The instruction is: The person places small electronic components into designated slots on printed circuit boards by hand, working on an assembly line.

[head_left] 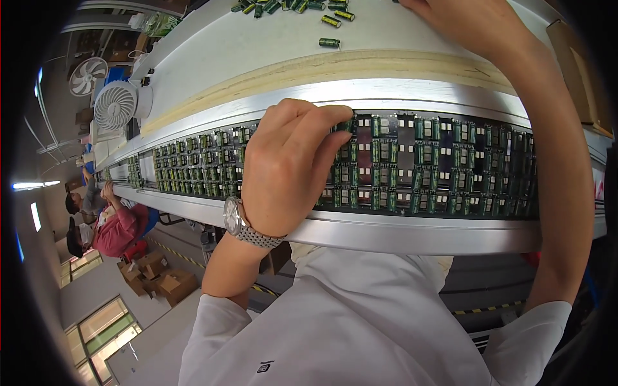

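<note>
- bg: white fan (116,105) far left on our pale worktop (257,42), co-worker in red top (122,229) farther down the line
- circuit boards (406,159) w/ rows of small green cylinders (418,128) lie btwn 2 alum rails (412,235), right in front of us
- our left hand (283,168) over the boards: grip narrow, thumb + index tips at a green part (345,125); can't tell if it's pinched
- our right hand (473,22) over worktop past wood strip (386,61), fingertips mostly cut off by top edge, can't tell grip
- loose green capacitors (329,43) to its left
</note>
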Demonstrator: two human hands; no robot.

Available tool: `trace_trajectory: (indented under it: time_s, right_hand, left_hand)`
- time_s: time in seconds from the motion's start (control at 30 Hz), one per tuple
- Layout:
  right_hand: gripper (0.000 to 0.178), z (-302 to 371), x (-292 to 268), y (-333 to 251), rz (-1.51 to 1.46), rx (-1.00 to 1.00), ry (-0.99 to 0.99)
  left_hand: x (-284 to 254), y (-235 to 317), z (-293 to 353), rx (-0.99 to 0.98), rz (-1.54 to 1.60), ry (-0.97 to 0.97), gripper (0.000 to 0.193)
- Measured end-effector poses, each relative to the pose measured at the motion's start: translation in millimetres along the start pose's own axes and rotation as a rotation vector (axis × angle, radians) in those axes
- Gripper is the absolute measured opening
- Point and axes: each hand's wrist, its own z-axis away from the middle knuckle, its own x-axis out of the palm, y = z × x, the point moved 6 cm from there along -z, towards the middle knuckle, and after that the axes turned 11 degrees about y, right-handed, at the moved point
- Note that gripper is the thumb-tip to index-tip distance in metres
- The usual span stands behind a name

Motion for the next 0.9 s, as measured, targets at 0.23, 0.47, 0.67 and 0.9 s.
trace_trajectory:
  time_s: [0.23,0.47,0.67,0.9]
  right_hand:
    - [0.022,46.7,-29.0,-26.7,0.077,0.196,-0.078]
    - [0.025,100.2,-40.5,-1.4,-0.103,0.143,0.074]
    - [0.022,99.6,-43.5,8.1,-0.014,0.161,0.043]
    - [0.015,94.7,-49.5,-22.2,-0.173,0.137,0.081]
  left_hand:
    - [-1.3,-0.4,2.5,-0.052,-0.002,0.018,0.03]
    - [2.7,6.6,3.5,0.063,-0.016,0.034,0.026]
    - [7.3,1.5,4.0,0.148,-0.021,0.011,0.021]
    - [-3.8,-11.5,-11.7,0.035,0.103,-0.011,0.022]
